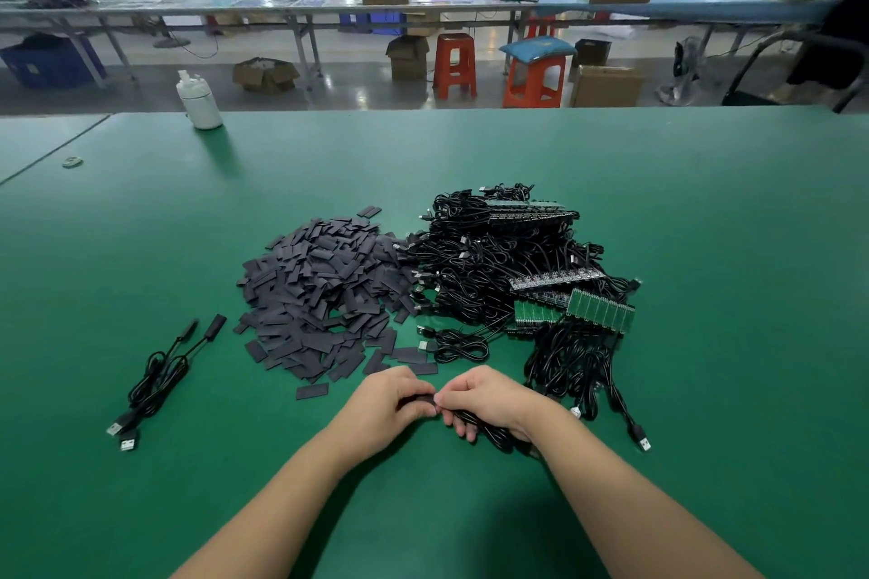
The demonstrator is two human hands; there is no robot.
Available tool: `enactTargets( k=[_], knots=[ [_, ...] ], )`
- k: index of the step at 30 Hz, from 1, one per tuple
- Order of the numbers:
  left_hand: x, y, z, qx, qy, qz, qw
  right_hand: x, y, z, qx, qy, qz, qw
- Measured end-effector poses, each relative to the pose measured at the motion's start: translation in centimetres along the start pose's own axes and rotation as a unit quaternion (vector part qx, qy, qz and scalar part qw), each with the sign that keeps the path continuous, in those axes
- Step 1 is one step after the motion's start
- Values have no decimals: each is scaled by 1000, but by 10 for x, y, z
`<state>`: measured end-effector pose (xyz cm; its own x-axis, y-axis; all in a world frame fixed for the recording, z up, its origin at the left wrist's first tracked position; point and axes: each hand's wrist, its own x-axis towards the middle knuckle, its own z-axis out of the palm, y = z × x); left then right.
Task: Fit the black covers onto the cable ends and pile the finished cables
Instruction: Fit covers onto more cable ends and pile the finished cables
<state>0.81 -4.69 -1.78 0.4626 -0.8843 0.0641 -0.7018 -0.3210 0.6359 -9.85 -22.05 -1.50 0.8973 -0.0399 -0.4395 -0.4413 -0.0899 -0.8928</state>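
The black cover (425, 401) sits pinched between the fingertips of my left hand (392, 404), right where my two hands meet above the near edge of the green mat (705, 226). My right hand (489, 400) pinches the cable end against it, with the rest of that cable (489, 435) looped under my right palm and trailing toward me. Both hands are closed on their parts; the joint itself is hidden behind my fingertips, so I cannot tell how far the end has gone in.

To do this well, I judge I should keep the cover's mouth squeezed open with my left thumb and forefinger, line the end up flat with the opening, and slide it straight rather than at an angle, so the soft sleeve does not buckle or snag on a corner.

Just beyond my left hand lies the heap of loose covers (319, 292); beyond my right, the tangle of unfinished cables (493, 259) with green circuit boards (599, 308). Well out to the left of my grip, two finished cables (160, 371) lie together, and this one should join them. A white bottle (200, 101) stands at the far left edge.
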Motion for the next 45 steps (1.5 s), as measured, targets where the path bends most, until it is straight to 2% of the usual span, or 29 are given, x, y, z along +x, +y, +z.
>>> enactTargets(
  k=[9, 20, 35, 45],
  knots=[
    [0, -5, -9, 14, 2, 5, 1000, 4, 4, -2, 88, -10, 34, 996],
    [0, -13, -8, 151, -1, 12, 988, 6, 8, -1, 73, 0, 26, 997],
    [-2, -9, -5, 158, 17, 41, 986, 5, 8, 0, 52, 7, 30, 998],
    [1, -8, 3, 201, 9, 23, 979, 3, 4, 0, 85, 13, 36, 996]
  ],
)
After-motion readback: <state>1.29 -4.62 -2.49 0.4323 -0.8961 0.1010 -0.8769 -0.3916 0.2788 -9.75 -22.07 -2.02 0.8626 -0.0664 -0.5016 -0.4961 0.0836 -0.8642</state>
